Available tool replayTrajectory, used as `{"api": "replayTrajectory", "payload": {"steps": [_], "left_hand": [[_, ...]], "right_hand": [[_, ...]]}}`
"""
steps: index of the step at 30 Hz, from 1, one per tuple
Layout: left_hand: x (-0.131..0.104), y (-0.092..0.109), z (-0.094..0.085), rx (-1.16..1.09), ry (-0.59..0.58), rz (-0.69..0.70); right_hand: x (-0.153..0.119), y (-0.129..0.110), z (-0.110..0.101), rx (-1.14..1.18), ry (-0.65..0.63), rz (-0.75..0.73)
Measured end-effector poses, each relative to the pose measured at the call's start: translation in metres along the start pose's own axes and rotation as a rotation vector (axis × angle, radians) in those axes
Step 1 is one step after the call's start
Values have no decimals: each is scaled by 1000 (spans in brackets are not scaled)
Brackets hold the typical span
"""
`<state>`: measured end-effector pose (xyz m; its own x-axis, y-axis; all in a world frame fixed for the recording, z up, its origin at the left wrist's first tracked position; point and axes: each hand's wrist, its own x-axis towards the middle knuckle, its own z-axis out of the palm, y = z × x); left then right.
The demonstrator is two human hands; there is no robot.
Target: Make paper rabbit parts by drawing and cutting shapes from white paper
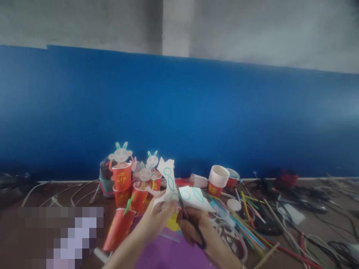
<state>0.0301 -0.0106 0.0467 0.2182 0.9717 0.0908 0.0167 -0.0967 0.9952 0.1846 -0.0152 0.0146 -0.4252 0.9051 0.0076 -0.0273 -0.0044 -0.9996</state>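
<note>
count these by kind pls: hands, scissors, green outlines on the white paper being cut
hands: 2 (left hand, right hand)
scissors: 1
green outlines showing on the paper: 5, one partly covered
total: 8

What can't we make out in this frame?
All head view:
Left hand fingers under the white paper: hidden by it.
Scissors tips: blurred.
Purple sheet: cut off by bottom edge.
Lower left: pixelated.
Red cup lettering: small, blurred.

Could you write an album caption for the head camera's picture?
Right hand works scissors through paper beside rabbit-topped cups.
</note>
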Motion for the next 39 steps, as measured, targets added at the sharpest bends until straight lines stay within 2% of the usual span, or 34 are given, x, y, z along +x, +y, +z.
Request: {"api": "replayTrajectory", "payload": {"steps": [16,25,30,34,39], "left_hand": [[-1,-4,-13,57,12,-26],[-4,9,-19,2,-151,-20],[-4,8,-18,-24,-121,-49],[-3,6,-12,-2,-112,-60],[-3,7,-9,22,-85,-47]], "right_hand": [[0,1,2,55,6,115],[-2,0,1,74,-10,139],[-1,2,-2,37,-23,131],[2,7,-4,63,-70,47],[2,8,-4,37,-49,41]]}}
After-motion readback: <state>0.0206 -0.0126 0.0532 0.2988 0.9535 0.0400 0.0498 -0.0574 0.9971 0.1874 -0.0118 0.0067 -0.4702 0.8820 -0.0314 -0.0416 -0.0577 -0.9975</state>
